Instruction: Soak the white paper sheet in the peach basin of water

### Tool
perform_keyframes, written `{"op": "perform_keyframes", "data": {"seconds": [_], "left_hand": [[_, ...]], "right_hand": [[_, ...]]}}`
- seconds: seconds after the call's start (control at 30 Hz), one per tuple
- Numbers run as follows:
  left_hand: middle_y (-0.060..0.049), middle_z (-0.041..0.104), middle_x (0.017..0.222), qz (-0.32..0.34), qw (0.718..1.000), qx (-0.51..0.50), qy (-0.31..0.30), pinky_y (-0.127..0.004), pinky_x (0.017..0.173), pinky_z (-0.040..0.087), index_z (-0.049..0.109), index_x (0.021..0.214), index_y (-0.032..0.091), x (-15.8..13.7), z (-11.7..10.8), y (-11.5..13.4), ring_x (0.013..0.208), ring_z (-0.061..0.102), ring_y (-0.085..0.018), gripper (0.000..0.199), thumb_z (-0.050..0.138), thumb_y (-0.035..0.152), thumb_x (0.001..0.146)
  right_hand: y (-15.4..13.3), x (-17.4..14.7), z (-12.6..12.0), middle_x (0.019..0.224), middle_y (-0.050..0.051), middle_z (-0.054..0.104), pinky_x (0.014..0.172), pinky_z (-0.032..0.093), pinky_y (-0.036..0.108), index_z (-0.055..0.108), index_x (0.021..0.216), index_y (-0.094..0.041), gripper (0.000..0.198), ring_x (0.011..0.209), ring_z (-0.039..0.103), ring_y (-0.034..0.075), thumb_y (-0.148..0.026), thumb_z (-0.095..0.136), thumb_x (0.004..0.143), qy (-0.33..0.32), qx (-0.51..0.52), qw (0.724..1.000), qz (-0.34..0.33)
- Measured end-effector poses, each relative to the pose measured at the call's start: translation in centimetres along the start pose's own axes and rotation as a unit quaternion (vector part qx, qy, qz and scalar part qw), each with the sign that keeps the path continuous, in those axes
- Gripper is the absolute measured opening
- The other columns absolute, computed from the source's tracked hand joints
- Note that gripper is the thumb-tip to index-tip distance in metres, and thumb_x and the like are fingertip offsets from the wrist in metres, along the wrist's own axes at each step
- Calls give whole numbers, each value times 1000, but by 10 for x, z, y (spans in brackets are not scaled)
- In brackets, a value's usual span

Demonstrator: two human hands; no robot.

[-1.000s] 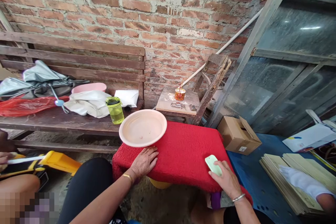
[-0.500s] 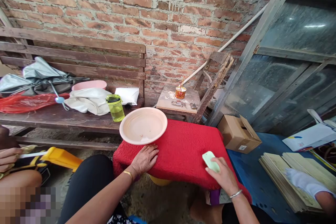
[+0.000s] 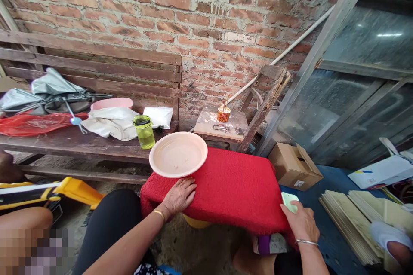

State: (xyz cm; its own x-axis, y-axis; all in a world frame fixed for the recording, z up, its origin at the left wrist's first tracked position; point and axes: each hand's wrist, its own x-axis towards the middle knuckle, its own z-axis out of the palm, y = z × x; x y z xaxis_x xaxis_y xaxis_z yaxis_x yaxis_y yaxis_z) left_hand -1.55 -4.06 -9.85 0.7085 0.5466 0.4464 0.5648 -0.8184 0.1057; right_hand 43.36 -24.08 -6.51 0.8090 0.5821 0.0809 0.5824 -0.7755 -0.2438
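Note:
A wet-looking red cloth (image 3: pixel 238 189) is spread over a low table or stool before me. My left hand (image 3: pixel 180 194) lies flat on its near left part, fingers stretched out, holding nothing. The fingertips are just below the rim of a pale pink basin (image 3: pixel 151 161), which stands at the cloth's back left corner with water in it. At the cloth's right edge, my right hand (image 3: pixel 301 221) is closed around a pale green rounded block (image 3: pixel 289 202). Its underside is hidden, so I cannot tell whether it is soap or a brush.
A wooden bench (image 3: pixel 106 148) at left bears a green bottle (image 3: pixel 145 135), a white cloth and an umbrella. A small chair (image 3: pixel 206 122) with padlocks and a paper cup stands behind. Rightward are a cardboard box (image 3: pixel 290 167), stacked boards (image 3: pixel 346 223) and another person's gloved hand (image 3: pixel 383 234).
My right hand has moved right with the green block, from the cloth's right part to its edge. My left hand stays flat. The gloved hand at right has shifted; another hand at far left has left view.

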Motion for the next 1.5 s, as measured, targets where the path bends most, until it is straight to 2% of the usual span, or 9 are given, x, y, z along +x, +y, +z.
{"op": "perform_keyframes", "data": {"seconds": [0.13, 0.27, 0.4, 0.5, 0.77, 1.1, 1.23, 1.4, 1.5], "left_hand": [[-9, 68, 124, -5, 1000, -6, 3, -43, 103, 46, 69, 114, 21, 0, 1, 1, 117, 61, -25, 29, 49, 23, 94], [-9, 67, 125, -14, 1000, -16, 9, -43, 105, 46, 69, 114, 22, 0, 2, 1, 118, 61, -24, 30, 48, 22, 94], [-9, 67, 125, -14, 1000, -11, 0, -44, 104, 46, 69, 114, 21, -1, 2, 1, 118, 60, -25, 30, 47, 22, 94], [-9, 67, 125, -14, 1000, -13, -2, -44, 104, 46, 69, 115, 22, -1, 1, 0, 118, 61, -24, 30, 48, 23, 94], [-9, 67, 125, -12, 1000, -12, 0, -43, 104, 47, 69, 115, 21, -1, 1, 1, 117, 61, -25, 29, 50, 22, 93], [-8, 67, 125, -15, 1000, -6, 0, -43, 105, 46, 69, 116, 23, -2, 3, -1, 118, 61, -24, 30, 49, 22, 94], [-8, 66, 127, -17, 1000, -5, -6, -44, 104, 46, 68, 116, 22, -3, 5, -2, 119, 60, -25, 30, 48, 23, 94], [-9, 66, 127, -19, 1000, -13, -17, -45, 104, 46, 69, 117, 22, -2, 4, -1, 120, 60, -25, 31, 47, 23, 95], [-9, 67, 126, -20, 1000, -17, -13, -44, 105, 46, 69, 117, 22, 0, 1, 0, 119, 60, -25, 30, 49, 22, 94]], "right_hand": [[-10, 4, 5, 90, 7, 55, 84, 51, 46, 66, 112, -27, 58, 93, 63, 31, -71, 43, 80, 26, 26, 999, -22], [-41, 7, 20, 98, 7, 57, 90, 49, 39, 67, 107, -26, 50, 102, 61, 27, -64, 48, 81, 33, 88, 987, -128], [-63, 9, 30, 106, 7, 60, 90, 47, 37, 69, 108, -28, 38, 100, 61, 24, -52, 50, 86, 14, 42, 975, -219], [-59, 13, 29, 110, 10, 62, 87, 47, 39, 69, 114, -27, 39, 99, 62, 26, -48, 46, 91, 8, -5, 980, -198], [-15, 24, 12, 101, 19, 62, 75, 49, 43, 66, 125, -23, 62, 89, 64, 32, -63, 31, 93, 34, -59, 998, 11], [-68, 27, 26, 121, 12, 61, 87, 48, 42, 68, 120, -28, 42, 100, 61, 26, -49, 42, 95, 45, -38, 985, -163], [-69, 30, 23, 113, 15, 61, 83, 48, 45, 66, 124, -27, 46, 95, 62, 29, -51, 38, 96, 32, -54, 990, -123], [-39, 32, 13, 105, 19, 59, 79, 48, 48, 66, 124, -23, 54, 94, 61, 34, -57, 38, 93, 39, -46, 998, -15], [-33, 22, 11, 96, 15, 59, 85, 49, 46, 67, 118, -22, 54, 101, 59, 34, -60, 45, 87, 25, 26, 998, -42]]}}
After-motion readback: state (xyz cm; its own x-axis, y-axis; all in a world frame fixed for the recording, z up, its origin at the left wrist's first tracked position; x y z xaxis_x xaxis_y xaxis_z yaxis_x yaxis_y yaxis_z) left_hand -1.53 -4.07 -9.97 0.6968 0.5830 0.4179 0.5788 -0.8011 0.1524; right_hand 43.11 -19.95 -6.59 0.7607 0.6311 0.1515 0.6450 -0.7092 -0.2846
